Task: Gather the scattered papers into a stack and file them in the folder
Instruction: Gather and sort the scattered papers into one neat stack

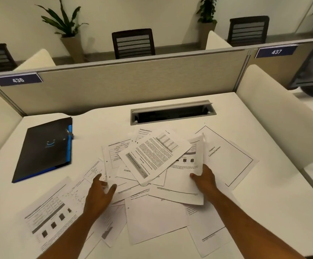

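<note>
Right hand point(205, 179) pinches papers point(152, 157) at edge; folder point(45, 148) well apart left.

A white desk point(282, 202) is strewn with overlapping printed papers point(155, 157) across its middle. A dark folder point(45, 148) is laid closed at the left; a cable slot point(172, 113) is set behind.
</note>
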Tool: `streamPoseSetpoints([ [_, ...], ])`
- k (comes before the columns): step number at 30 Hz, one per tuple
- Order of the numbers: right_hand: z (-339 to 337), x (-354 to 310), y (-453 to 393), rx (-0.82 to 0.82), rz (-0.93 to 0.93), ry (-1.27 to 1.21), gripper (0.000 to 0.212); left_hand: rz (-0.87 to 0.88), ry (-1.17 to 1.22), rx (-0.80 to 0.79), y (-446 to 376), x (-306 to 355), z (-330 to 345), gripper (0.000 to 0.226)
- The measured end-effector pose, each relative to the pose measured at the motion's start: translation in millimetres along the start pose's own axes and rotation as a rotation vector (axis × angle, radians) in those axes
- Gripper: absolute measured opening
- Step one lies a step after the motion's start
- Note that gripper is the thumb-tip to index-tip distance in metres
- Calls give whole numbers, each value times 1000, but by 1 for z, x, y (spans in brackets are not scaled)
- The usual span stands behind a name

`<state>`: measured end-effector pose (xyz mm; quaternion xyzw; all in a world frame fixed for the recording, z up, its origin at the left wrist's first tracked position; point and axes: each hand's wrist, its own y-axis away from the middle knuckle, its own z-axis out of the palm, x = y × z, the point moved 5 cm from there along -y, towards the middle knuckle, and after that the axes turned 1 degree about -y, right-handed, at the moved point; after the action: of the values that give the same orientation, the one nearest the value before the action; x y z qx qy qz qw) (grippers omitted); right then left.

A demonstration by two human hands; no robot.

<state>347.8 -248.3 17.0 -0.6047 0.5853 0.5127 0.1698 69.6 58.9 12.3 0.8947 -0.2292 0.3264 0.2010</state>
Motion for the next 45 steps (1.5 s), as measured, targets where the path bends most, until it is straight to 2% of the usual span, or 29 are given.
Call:
streamPoseSetpoints([
  [2,11,-5,-3,-35,13,-19,49,-7,-37,36,-17,1,-7,73],
  [4,22,-8,-6,-60,45,-60,49,58,-137,47,-33,7,-11,68],
  [7,30,-12,-10,-52,69,-61,48,174,-171,-31,-55,20,-4,64],
  [10,35,-15,-11,-30,90,-76,47,247,-170,-92,-73,37,6,67],
  [17,57,-12,-12,-34,141,-97,46,355,-365,-59,-123,60,10,75],
  [20,65,-12,-11,10,132,-117,42,403,-476,-144,-140,62,17,78],
  [24,77,-21,-7,96,131,-179,49,463,-614,-164,-127,69,21,63],
  [28,95,-24,-4,45,101,-281,66,567,-559,-232,-90,64,29,53],
  [31,107,-29,0,-15,61,-259,61,628,-389,-402,-61,53,38,48],
  [34,114,-29,0,-40,41,-208,55,542,-91,-477,-49,45,34,37],
  [35,114,-28,0,-39,50,-205,55,507,-12,-440,-50,42,29,33],
  [37,113,-29,6,-59,55,-223,50,463,-9,-243,-52,30,18,31],
  [39,107,-31,11,-82,29,-232,45,370,-120,-54,-53,15,7,43],
  [40,103,-29,13,-90,29,-234,43,313,-183,-11,-53,8,4,52],
  [42,91,-25,16,-93,32,-224,46,260,-296,-6,-52,-5,5,68],
  [45,70,-17,19,-110,29,-178,56,256,-326,-64,-51,-15,12,76],
])
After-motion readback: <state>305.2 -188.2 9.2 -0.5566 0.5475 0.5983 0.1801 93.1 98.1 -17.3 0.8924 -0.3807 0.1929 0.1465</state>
